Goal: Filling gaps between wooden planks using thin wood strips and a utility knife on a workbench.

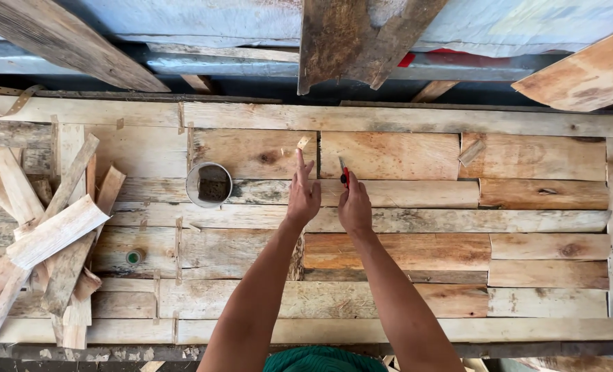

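My left hand [302, 194] reaches out over a panel of pieced wood strips [403, 207], fingers stretched and apart, with a small wood chip [302, 143] just beyond the fingertips. Whether the fingers touch the chip I cannot tell. My right hand [354, 204] is beside it, closed around a small red-handled cutter [344, 175] whose blade points away from me. Both hands sit near the middle of the panel, at the seam between two boards.
A round metal tin [209, 184] stands left of my hands. A loose heap of wood offcuts [44, 234] lies at the left end, with a small green cap [135, 257] near it. Rough planks [361, 38] lean beyond the far edge.
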